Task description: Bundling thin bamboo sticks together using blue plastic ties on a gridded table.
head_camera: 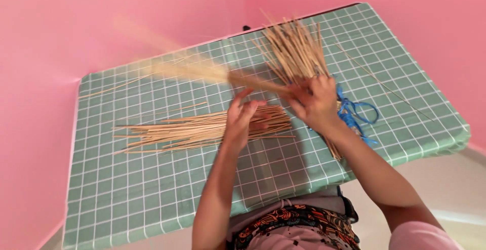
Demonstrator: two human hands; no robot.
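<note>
My right hand (316,103) clenched a fanned bundle of sticks (296,52) while my left fingers (243,109), loosely open, hovered over the stick pile (202,128) beneath; the blurred, swinging sticks (202,71) beyond them could have slipped and scattered across the counter (152,199).

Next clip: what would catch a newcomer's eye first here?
First, the pink walls around a green checked tablecloth. At the middle, the right hand grips a blurred bundle of thin wooden sticks stretching leftward, with the left hand just below over a flat pile of sticks. A fanned stick bunch and blue cord lie behind the right hand.
</note>
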